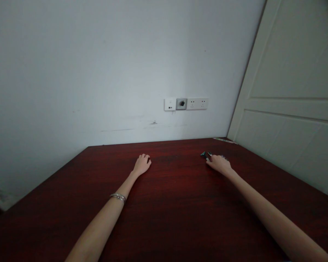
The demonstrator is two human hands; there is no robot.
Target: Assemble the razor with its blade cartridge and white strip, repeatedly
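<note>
My left hand [142,164] rests on the dark red wooden table [175,196], knuckles up and fingers curled under, with nothing seen in it. A silver bracelet [118,197] circles that wrist. My right hand [219,164] lies further right on the table, fingers reaching onto a small dark object with green and white parts [206,155]. Its fingertips touch or pinch that object; what the object is I cannot make out.
A white wall stands behind the table, with a row of sockets and a dark plug [186,104]. A pale door [292,98] leans in at the right. A thin light strip [224,140] lies at the table's far right corner.
</note>
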